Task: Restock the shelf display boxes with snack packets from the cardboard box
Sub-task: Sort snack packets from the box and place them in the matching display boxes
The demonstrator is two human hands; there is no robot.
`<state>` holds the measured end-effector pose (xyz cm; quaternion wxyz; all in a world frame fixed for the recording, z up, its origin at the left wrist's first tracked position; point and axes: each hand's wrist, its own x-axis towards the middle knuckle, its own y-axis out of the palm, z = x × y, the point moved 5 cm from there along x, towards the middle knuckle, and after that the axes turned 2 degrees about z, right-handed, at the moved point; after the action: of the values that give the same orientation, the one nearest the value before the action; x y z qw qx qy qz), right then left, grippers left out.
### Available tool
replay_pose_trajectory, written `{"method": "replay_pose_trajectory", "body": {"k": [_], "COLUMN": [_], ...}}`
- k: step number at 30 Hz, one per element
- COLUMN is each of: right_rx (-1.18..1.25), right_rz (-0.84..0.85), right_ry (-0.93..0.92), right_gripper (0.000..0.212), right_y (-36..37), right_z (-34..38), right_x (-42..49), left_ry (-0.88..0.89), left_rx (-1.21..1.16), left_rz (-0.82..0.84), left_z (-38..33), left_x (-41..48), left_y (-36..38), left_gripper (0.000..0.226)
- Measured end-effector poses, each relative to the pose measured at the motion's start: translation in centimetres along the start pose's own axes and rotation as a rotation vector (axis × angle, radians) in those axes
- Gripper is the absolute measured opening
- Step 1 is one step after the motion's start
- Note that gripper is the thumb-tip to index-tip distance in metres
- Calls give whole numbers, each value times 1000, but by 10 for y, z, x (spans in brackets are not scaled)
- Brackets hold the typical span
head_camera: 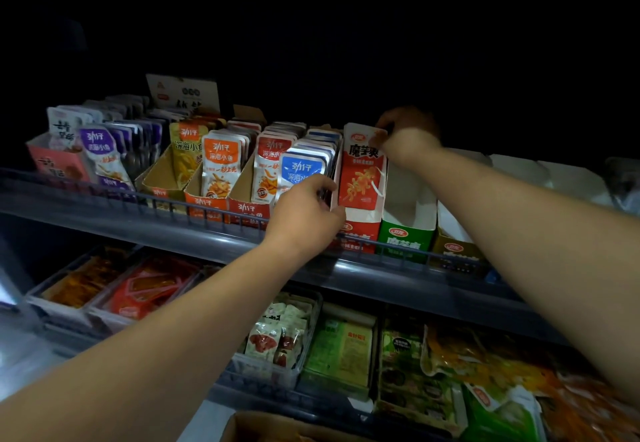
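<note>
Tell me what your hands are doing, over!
Right hand pinching red packet by its top, inside red box. Left hand gripping box's left edge. Nothing blocking.

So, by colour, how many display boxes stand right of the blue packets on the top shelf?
Red cardboard display box, gripped by the left hand, right hand pinching a red-and-white snack packet in it: 1
Green cardboard display box: 1
Yellow cardboard display box: 1
Total: 3 in view
</note>
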<state>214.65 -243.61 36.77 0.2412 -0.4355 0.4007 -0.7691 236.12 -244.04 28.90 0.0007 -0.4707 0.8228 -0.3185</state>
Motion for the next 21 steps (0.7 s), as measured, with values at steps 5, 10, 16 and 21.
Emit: {"method": "replay_pose_trajectory", "body": {"k": [5,10,16,21], "right_rx": [-28,25,82,96], "right_rz": [30,11,89,123], "right_ry": [55,34,114,115], "right_gripper": [38,26,30,31], "right_y": [8,9,12,11], "right_z": [-5,-10,-9,-10], "right_x": [2,5,13,12], "left_ry": [10,19,14,17], "left_rx": [-1,-6,-24,-14], "left_rz": [2,1,-6,-20], "left_z": [0,1,4,4], "left_x": [1,1,1,1], "left_y": [0,0,1,2], "left_gripper": [35,34,34,34]}}
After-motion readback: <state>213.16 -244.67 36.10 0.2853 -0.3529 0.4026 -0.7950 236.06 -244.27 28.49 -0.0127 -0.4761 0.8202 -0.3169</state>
